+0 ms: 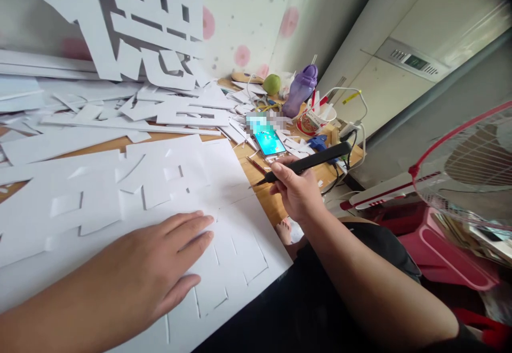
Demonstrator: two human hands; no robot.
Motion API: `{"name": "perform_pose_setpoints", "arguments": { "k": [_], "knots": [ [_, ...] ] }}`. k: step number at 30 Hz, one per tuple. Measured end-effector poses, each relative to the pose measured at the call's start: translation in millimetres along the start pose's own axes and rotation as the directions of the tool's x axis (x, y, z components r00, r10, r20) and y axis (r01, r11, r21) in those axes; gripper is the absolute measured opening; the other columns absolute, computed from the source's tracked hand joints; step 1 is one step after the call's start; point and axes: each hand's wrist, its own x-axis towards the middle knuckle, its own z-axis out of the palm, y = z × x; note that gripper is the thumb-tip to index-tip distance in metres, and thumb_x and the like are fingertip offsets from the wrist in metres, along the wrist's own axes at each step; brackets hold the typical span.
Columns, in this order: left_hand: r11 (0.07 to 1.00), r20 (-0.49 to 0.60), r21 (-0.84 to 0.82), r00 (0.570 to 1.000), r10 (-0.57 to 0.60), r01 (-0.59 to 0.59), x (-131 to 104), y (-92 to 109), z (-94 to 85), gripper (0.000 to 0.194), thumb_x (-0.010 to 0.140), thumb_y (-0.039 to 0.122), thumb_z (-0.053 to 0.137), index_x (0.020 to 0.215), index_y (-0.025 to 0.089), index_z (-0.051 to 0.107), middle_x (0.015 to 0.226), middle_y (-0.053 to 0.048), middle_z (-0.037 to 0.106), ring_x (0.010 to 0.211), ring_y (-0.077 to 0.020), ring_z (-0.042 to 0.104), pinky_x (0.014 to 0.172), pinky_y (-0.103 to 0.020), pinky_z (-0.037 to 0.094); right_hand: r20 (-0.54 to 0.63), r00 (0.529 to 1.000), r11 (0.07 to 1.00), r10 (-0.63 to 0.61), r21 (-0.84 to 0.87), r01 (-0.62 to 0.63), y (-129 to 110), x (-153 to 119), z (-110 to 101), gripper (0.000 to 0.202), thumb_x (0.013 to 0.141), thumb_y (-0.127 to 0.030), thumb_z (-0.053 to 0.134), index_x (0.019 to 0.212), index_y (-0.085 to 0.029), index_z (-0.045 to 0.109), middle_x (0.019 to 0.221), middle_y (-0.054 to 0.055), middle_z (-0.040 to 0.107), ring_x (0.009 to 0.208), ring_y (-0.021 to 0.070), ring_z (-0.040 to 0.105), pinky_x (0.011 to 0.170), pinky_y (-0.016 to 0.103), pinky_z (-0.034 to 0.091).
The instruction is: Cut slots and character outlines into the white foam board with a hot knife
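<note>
My left hand lies loosely spread on the white foam board; near its edge, my right hand pinches a black pen-shaped cutter.

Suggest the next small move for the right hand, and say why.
Probably bring the black pen-like tool in the right hand inward over the white board: its tip appears near the board's edge, while thin lines lie nearer the left hand, which rests on the board.

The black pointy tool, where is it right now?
In the head view, the black pointy tool is just right of the middle, in the person's right hand, its tip by the white board's edge.
</note>
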Motion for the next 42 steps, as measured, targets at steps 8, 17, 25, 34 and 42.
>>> {"name": "perform_pose_setpoints", "arguments": {
  "k": [8, 17, 25, 34, 42],
  "knots": [
    [0.996, 0.005, 0.059, 0.998, 0.066, -0.066, -4.1, -1.7, -0.8, 0.037, 0.094, 0.026, 0.058, 0.129, 0.02, 0.068, 0.137, -0.008, 0.073, 0.127, -0.0245, 0.067, 0.11, -0.036, 0.054, 0.117, 0.989, 0.995, 0.09, -0.046, -0.085, 15.4, -23.4, 18.1, 0.039, 0.065, -0.047, 0.093, 0.07, -0.019, 0.066, 0.047, -0.009, 0.049, 0.04, 0.0079, 0.041, 0.041, 0.024, 0.046],
    [0.998, 0.007, 0.014, 0.998, 0.063, -0.063, -8.3, -5.8, 4.0, 0.04, 0.097, 0.028, 0.059, 0.136, 0.02, 0.065, 0.146, -0.008, 0.069, 0.137, -0.0236, 0.061, 0.12, -0.037, 0.046, 0.085, 0.996, 0.996, 0.021, -0.09, -0.014, 21.0, -23.6, 18.7, 0.036, 0.068, -0.044, 0.091, 0.066, -0.02, 0.064, 0.051, -0.005, 0.057, 0.043, 0.0094, 0.048, 0.042, 0.023, 0.045],
    [0.99, -0.066, 0.084, 0.991, 0.115, -0.109, -1.6, -3.2, 1.4, 0.035, 0.103, 0.028, 0.048, 0.126, 0.016, 0.071, 0.134, -0.01, 0.076, 0.121, -0.0242, 0.071, 0.107, -0.036, 0.056, 0.127, 0.992, 0.985, 0.024, -0.174, -0.001, 18.2, -27.9, 16.0, 0.034, 0.068, -0.042, 0.09, 0.066, -0.019, 0.066, 0.054, -0.004, 0.06, 0.046, 0.0111, 0.053, 0.043, 0.023, 0.042],
    [0.99, -0.101, 0.075, 0.987, 0.124, -0.116, 3.4, 0.8, -0.9, 0.035, 0.099, 0.024, 0.049, 0.122, 0.013, 0.074, 0.127, -0.014, 0.079, 0.115, -0.0252, 0.075, 0.102, -0.036, 0.058, 0.212, 0.977, 0.971, 0.012, -0.235, 0.039, 11.6, -36.8, 29.7, 0.033, 0.065, -0.039, 0.091, 0.063, -0.02, 0.064, 0.053, -0.003, 0.062, 0.049, 0.011, 0.052, 0.048, 0.024, 0.042],
    [0.975, -0.044, 0.161, 0.986, 0.164, -0.154, 5.5, 1.7, -4.1, 0.042, 0.101, 0.02, 0.039, 0.12, 0.011, 0.075, 0.125, -0.014, 0.079, 0.111, -0.028, 0.077, 0.09, -0.042, 0.065, 0.235, 0.972, 0.971, -0.011, -0.231, 0.067, 14.6, -36.8, 29.7, 0.03, 0.066, -0.037, 0.09, 0.064, -0.019, 0.066, 0.052, -0.003, 0.061, 0.047, 0.0098, 0.049, 0.046, 0.023, 0.04]
  ]
}}
